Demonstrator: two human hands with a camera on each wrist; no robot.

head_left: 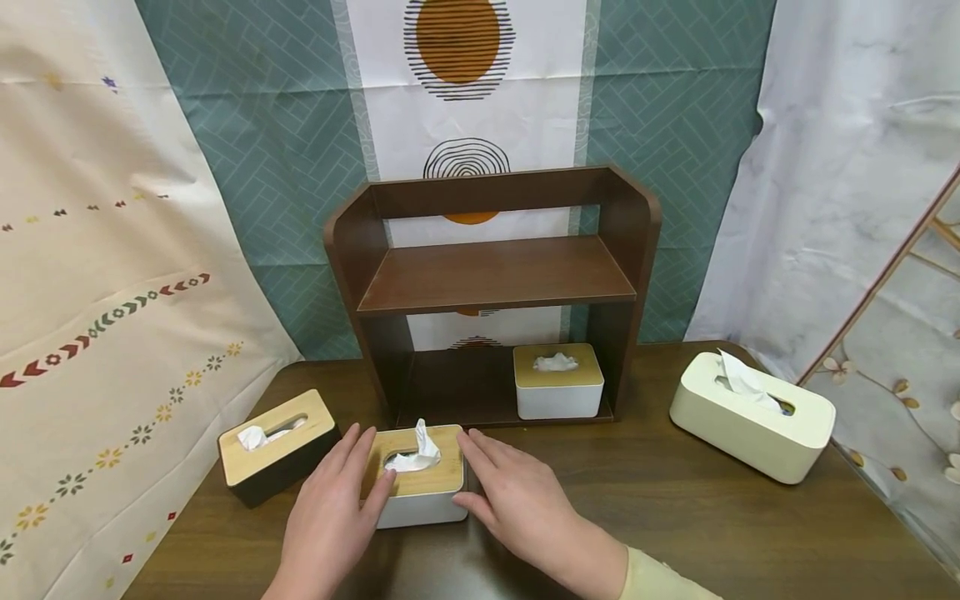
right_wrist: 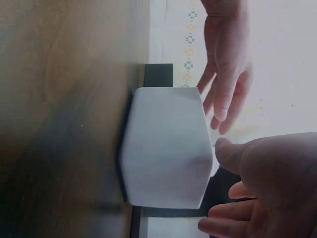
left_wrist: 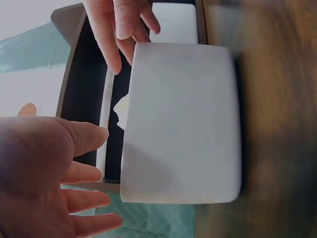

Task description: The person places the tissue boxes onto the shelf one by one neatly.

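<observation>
A white tissue box with a wooden lid sits on the table in front of the shelf, a white tissue sticking up from its slot. My left hand is at its left side and my right hand at its right, fingers extended and pointing forward. In the left wrist view the left hand has spread fingers beside the box's plain white front. From the right wrist view, the right hand shows its thumb close to the box's top edge, nothing gripped.
Behind stands a dark brown two-tier shelf, with another white tissue box with a wooden lid at the right of its lower tier. A black tissue box with a wooden lid lies left. A long cream tissue box stands right on the brown table.
</observation>
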